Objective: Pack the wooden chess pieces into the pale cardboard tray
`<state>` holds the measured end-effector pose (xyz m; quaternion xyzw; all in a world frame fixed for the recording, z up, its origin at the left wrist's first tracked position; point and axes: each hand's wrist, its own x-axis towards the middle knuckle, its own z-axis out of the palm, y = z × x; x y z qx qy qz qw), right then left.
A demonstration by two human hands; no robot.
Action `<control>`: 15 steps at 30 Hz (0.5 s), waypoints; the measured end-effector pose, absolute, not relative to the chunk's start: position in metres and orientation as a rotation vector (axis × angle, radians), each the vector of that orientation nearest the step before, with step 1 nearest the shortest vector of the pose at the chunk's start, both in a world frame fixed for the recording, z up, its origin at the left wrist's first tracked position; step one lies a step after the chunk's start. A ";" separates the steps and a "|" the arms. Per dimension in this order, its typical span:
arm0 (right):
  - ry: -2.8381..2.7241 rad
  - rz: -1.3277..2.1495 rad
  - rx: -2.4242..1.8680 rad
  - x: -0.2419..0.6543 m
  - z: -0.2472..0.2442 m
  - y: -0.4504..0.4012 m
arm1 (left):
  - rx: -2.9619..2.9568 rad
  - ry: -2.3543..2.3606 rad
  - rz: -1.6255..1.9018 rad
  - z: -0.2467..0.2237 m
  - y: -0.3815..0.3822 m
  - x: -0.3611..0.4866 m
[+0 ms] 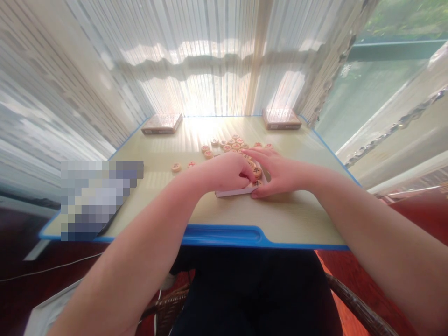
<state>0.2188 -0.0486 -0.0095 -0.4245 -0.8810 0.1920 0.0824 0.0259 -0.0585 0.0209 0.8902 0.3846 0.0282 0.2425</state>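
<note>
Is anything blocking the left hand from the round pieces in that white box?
Nothing visible is: the left hand reaches over the white box, its fingertips right by the round pieces. The right hand is at the box's right side, not between them. The left hand hides part of the inside.

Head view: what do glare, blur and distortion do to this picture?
All in the head view: backlight through the curtain throws glare onto the far part of the table; wide-angle stretch slants the curtain's sides; characters on the far round pieces look soft; a pixelated patch covers part of the left.
</note>
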 end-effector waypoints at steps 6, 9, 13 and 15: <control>-2.646 0.559 -1.272 0.218 -0.010 -0.048 | 2.477 1.008 0.122 0.021 -0.057 0.026; -2.646 0.549 -1.224 0.219 -0.010 -0.048 | 2.495 0.990 0.161 0.019 -0.055 0.026; -2.622 0.604 -1.241 0.220 -0.006 -0.049 | 2.497 1.062 0.109 0.017 -0.051 0.023; -2.588 0.618 -1.263 0.222 -0.003 -0.049 | 2.503 1.105 0.098 0.017 -0.050 0.022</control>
